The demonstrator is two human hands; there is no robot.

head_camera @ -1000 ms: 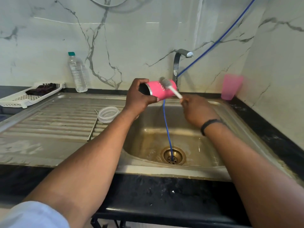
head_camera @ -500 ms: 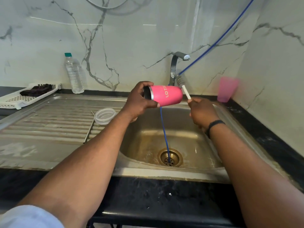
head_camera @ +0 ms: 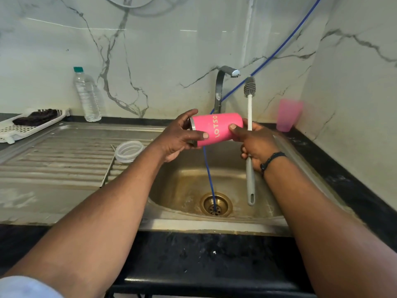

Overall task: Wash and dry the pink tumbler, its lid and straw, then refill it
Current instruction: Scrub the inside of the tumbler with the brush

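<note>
1. Over the sink basin point(head_camera: 182, 186), the pink tumbler point(head_camera: 217, 129) is held on its side, open steel rim to the left, base to the right, "LOTSO" lettering facing the camera.
2. Left hand point(head_camera: 179, 137): fingers and thumb curled round the rim end of the tumbler.
3. Right hand point(head_camera: 255, 143): thumb pressed on the tumbler near its base; the other fingers are wrapped round the bottle brush point(head_camera: 249, 117).
4. Brush stands upright, bristle head up beside the tap point(head_camera: 222, 87), grey handle hanging below the hand.
5. Clear lid point(head_camera: 129, 151) rests on the draining board point(head_camera: 53, 160), left of the basin.
6. A blue hose point(head_camera: 209, 175) runs down into the drain point(head_camera: 216, 204).
</note>
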